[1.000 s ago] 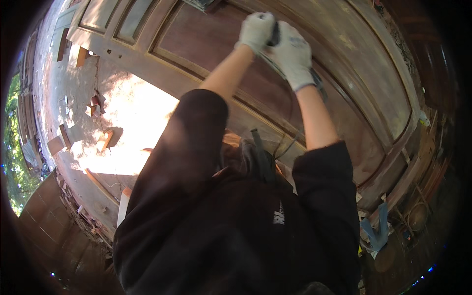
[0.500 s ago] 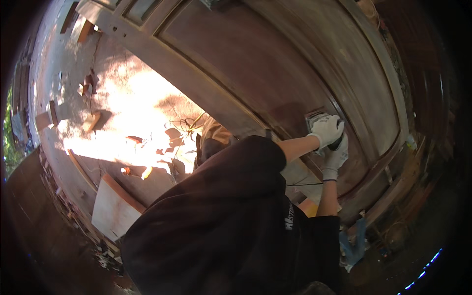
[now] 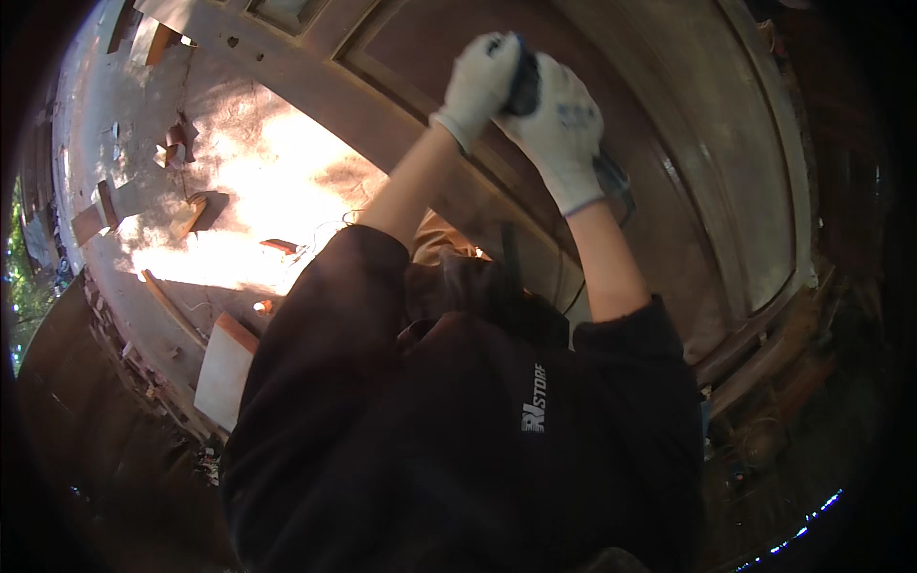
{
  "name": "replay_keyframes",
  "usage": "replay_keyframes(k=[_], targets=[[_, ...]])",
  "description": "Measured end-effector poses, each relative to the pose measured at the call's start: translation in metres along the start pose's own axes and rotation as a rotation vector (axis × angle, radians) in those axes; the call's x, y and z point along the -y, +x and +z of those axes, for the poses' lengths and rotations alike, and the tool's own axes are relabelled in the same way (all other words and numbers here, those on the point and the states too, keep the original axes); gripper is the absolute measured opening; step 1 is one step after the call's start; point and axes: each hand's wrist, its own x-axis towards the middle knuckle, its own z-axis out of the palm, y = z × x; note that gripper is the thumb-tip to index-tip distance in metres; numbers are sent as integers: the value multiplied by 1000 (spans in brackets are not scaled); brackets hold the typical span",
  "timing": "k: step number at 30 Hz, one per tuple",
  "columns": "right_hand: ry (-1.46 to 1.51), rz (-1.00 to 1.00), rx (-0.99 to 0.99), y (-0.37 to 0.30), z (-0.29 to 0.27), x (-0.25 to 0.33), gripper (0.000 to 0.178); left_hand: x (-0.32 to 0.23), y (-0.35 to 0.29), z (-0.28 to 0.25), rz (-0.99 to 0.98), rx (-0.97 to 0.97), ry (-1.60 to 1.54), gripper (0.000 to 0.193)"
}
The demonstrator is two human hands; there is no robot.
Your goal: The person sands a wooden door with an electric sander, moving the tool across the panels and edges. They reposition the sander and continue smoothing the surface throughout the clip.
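A large brown wooden door [image 3: 697, 258] with raised mouldings lies under my hands. White work gloves with dark cuff edges cover both hands. My left hand [image 3: 478, 86] is closed on a dark, corded power tool that looks like a sander [image 3: 522, 88]. Against its other side, my right hand [image 3: 562, 129] is wrapped round the body. Part of the dark tool shows past my right wrist, and a thin cord hangs down from there. The gloves hide most of the tool, including its underside; whether it touches the door I cannot tell.
To the left, sunlight falls on a concrete floor [image 3: 244, 181] strewn with wood offcuts [image 3: 194, 215]. A pale board [image 3: 224, 371] stands near my left sleeve. Dark timber and clutter line the right side beyond the door's edge.
Both hands have moved up and to the left across the door with the sander, from its lower right panel toward its upper middle. My arms are stretched farther forward.
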Motion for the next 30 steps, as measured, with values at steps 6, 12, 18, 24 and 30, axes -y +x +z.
replay_keyframes(k=[6, 12, 18, 24, 30], targets=[[19, -93, 84, 77, 46, 90, 57, 58, 89, -135, -362, -3, -578, 24], [47, -177, 38, 22, 52, 83, 51, 68, 25, -143, -137, 2, -133, 26], [114, -154, 19, -98, -3, -9, 64, -2, -95, -11, -303, -97, -370, 31], [37, -95, 32, -212, -71, -127, 78, -95, -200, 112, -403, -12, -157, 41], [-54, 83, 158, -343, -133, -192, 84, -131, -314, 177, -327, 279, -73, 49]])
